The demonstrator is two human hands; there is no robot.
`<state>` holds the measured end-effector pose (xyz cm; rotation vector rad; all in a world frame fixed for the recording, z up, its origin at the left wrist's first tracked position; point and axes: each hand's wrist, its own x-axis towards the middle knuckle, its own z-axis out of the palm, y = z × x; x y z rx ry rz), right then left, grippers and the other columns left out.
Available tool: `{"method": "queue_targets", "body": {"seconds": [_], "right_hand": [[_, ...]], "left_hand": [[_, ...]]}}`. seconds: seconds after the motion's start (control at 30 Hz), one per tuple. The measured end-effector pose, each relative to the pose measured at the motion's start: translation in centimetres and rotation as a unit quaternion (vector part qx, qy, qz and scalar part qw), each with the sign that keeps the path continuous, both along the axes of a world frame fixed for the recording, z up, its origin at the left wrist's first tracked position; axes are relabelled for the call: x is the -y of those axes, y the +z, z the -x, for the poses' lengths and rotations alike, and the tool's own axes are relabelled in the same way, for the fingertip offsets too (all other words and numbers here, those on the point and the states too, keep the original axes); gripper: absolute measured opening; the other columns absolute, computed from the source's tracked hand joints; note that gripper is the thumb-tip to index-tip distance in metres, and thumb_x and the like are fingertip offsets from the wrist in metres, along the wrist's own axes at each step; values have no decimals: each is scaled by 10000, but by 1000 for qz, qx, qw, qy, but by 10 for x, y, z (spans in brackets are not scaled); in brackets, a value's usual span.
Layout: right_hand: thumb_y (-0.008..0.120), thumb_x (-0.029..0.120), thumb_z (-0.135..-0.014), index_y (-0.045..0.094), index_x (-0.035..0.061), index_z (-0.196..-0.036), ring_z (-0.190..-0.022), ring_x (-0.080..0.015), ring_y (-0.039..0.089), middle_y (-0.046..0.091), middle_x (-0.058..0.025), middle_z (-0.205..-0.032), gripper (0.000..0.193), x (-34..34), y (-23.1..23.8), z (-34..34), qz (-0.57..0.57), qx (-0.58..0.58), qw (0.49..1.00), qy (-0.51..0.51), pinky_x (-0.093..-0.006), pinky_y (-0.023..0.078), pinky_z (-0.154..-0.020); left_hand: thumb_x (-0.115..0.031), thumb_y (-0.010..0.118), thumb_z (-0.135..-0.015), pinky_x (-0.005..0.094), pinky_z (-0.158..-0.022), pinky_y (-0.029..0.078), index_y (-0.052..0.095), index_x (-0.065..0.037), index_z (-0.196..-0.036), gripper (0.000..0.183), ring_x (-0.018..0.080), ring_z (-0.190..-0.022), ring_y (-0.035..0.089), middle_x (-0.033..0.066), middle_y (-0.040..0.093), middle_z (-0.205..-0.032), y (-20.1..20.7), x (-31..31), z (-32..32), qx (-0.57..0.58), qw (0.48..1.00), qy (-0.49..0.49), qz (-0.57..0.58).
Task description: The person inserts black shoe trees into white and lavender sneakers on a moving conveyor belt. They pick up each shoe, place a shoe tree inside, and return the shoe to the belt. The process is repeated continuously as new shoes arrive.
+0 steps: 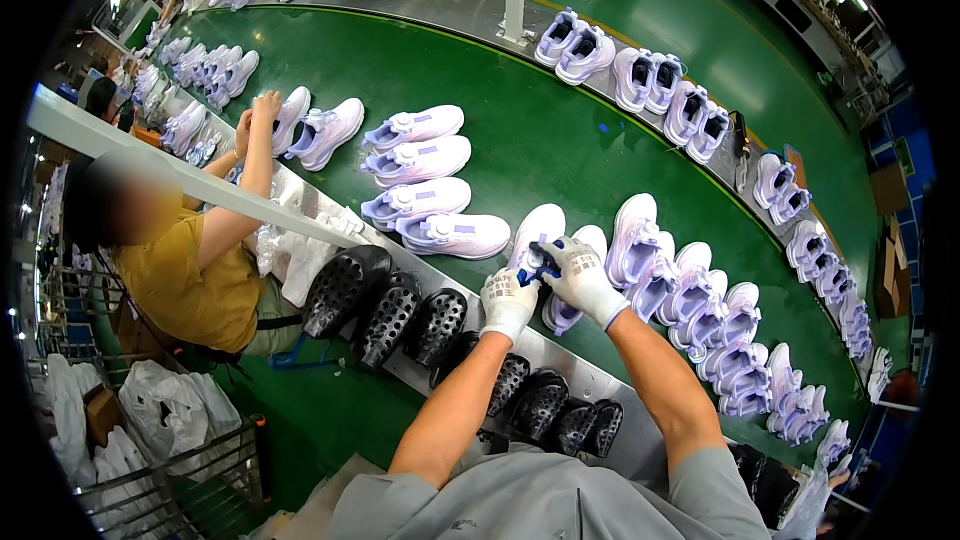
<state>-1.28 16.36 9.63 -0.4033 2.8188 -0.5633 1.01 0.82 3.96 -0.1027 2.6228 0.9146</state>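
Both my hands wear white gloves with blue fingertips and meet over a white and lilac sneaker (541, 225) on the green conveyor. My left hand (510, 300) is closed at the sneaker's heel end, its fingers bent around the opening. Beside it, my right hand (582, 276) has its thumb and fingers pinched together at the sneaker's upper; the small part between the fingertips is hidden. Another sneaker (590, 240) stands just right, partly behind my right hand. To the left, several matching sneakers (455, 235) lie sideways in a row.
Black perforated shoe-shaped forms (437, 325) line the metal ledge (610, 380) before me. More sneakers (690, 280) stand to the right and on the far curved rail (590, 90). A co-worker in a yellow shirt (190, 280) reaches over the belt beyond a white bar (200, 180). A wire cart (190, 460) holds white bags.
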Motion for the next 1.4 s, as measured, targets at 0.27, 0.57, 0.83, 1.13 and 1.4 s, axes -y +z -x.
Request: {"method": "queue_targets", "body": {"seconds": [0.27,0.57,0.83,1.13,1.4], "right_hand": [[651,332,-894,658,85,-1121,-1055,-297,645,675,-132,-1081,336,25,1,2,-114,32,993,-9,-445,486,-911],[722,410,-834,597,31,-1227,-1083,-346,659,633,-214,-1207,560,30,15,24,-46,120,985,-118,-449,516,-946],[752,406,-762,603,-13,-1160,-1064,-401,651,648,-257,-1139,597,30,6,44,11,163,984,-67,-443,515,-942],[723,344,-829,621,21,-1137,-1032,-326,669,646,-180,-1144,458,37,27,28,-116,107,987,-32,-449,515,-904],[706,237,-804,693,153,-1199,-1091,-340,616,640,-157,-1155,404,25,8,30,-3,57,998,-20,-450,484,-958]], "left_hand": [[-307,535,-927,514,-879,496,751,-82,-884,315,405,-943,661,180,720,-980,-3,-4,1,-59,998,-1,27],[-306,534,-929,527,-880,488,732,-49,-927,324,451,-969,635,241,688,-1002,13,6,9,-20,999,4,-24],[-278,611,-837,482,-1003,463,716,-116,-1104,330,384,-1179,580,160,654,-1242,6,5,9,37,998,-6,52],[-294,622,-868,511,-943,471,729,-82,-973,260,413,-1034,623,188,687,-1063,2,13,15,2,1000,-8,10],[-323,638,-849,500,-892,500,737,-63,-954,298,417,-982,650,207,695,-1035,2,16,21,-8,1000,-4,17]]}}
